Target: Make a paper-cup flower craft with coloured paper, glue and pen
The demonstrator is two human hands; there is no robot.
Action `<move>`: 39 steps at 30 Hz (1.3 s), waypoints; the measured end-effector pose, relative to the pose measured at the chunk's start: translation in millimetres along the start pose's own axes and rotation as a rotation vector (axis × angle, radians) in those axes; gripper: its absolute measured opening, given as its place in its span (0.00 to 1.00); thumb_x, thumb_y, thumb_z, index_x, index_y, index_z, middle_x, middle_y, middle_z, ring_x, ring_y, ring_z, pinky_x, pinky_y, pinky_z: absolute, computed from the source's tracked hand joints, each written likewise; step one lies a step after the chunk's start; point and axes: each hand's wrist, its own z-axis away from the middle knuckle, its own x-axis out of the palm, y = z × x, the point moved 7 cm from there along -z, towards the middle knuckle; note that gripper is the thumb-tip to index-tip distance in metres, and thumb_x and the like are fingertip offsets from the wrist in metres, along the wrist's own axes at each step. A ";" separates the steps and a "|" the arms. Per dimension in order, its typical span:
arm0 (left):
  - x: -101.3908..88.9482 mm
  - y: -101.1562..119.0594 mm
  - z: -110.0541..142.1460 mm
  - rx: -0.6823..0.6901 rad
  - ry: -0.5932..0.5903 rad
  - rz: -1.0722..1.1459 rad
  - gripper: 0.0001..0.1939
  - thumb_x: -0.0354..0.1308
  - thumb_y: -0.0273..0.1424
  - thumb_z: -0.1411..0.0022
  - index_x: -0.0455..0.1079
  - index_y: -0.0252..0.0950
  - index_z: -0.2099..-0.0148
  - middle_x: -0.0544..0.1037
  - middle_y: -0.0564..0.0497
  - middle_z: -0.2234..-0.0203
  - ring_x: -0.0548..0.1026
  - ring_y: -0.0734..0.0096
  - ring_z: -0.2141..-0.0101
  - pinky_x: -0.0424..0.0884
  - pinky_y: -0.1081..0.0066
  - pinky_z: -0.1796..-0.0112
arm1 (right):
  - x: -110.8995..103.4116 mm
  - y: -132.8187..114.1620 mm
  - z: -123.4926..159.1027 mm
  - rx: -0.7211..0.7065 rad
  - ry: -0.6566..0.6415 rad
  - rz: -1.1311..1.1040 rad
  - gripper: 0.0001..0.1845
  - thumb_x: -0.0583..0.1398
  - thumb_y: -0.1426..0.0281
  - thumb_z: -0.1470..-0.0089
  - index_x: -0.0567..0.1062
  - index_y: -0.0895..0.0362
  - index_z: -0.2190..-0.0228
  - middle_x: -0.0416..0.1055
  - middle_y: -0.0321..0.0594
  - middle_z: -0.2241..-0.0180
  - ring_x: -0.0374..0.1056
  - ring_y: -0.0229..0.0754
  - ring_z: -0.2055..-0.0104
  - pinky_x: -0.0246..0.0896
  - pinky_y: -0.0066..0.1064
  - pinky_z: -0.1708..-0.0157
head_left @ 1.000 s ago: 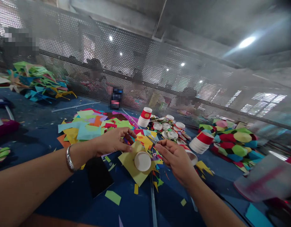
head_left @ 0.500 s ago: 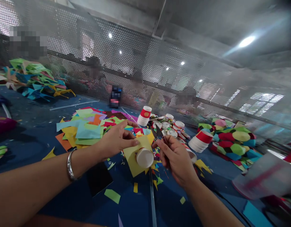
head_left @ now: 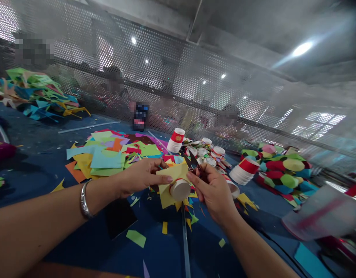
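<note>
My left hand (head_left: 144, 177) pinches the left side of a yellow paper sheet (head_left: 166, 197) between thumb and fingers. A small white paper cup piece (head_left: 180, 190) with a red edge sits against the sheet, its round base towards me. On the right, my right hand (head_left: 214, 189) is closed around small dark scissors (head_left: 193, 161), blades pointing up and away. The right thumb and fingertip meet the sheet's right edge by the cup piece. Paper scraps lie under both hands.
Coloured paper (head_left: 107, 156) is heaped behind my left hand. A cup stack (head_left: 175, 141) stands behind, another cup stack (head_left: 244, 171) leans at the right. Beyond are cut cup pieces (head_left: 201, 152), a phone (head_left: 140, 116), patchwork pieces (head_left: 285, 168) and a translucent tub (head_left: 319, 212).
The yellow sheet and cup piece have risen slightly and tilted. My left hand has closed on the sheet's edge, and my right fingertips have come onto its right side.
</note>
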 end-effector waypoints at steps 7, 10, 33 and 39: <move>-2.4 -4.7 -3.7 -0.010 0.020 0.022 0.13 0.66 0.39 0.42 0.73 0.36 0.61 0.80 0.53 0.71 0.75 0.71 0.71 0.68 0.72 0.69 | -2.4 3.6 1.1 0.024 -0.010 -0.020 0.19 0.69 0.61 0.44 0.64 0.54 0.70 0.58 0.21 0.85 0.48 0.25 0.88 0.37 0.24 0.84; -4.4 -4.2 -5.0 0.001 0.049 0.098 0.13 0.65 0.40 0.41 0.72 0.36 0.60 0.81 0.51 0.68 0.76 0.71 0.69 0.69 0.71 0.66 | -2.2 4.5 1.7 0.040 -0.012 -0.010 0.20 0.69 0.61 0.45 0.64 0.54 0.71 0.58 0.21 0.83 0.49 0.25 0.88 0.36 0.24 0.85; -7.0 -0.8 1.4 -0.030 -0.028 0.265 0.33 0.74 0.25 0.53 0.66 0.38 0.46 0.82 0.48 0.57 0.79 0.65 0.57 0.73 0.68 0.56 | -2.6 1.2 2.6 0.033 -0.025 0.068 0.18 0.67 0.60 0.44 0.64 0.54 0.70 0.58 0.22 0.82 0.49 0.25 0.87 0.39 0.23 0.85; -2.7 2.8 3.2 -0.089 -0.020 0.286 0.23 0.74 0.27 0.53 0.74 0.35 0.53 0.82 0.48 0.59 0.79 0.67 0.61 0.73 0.70 0.59 | -5.2 1.7 2.1 0.026 -0.001 0.157 0.17 0.66 0.61 0.43 0.63 0.52 0.71 0.58 0.23 0.82 0.50 0.28 0.86 0.41 0.25 0.85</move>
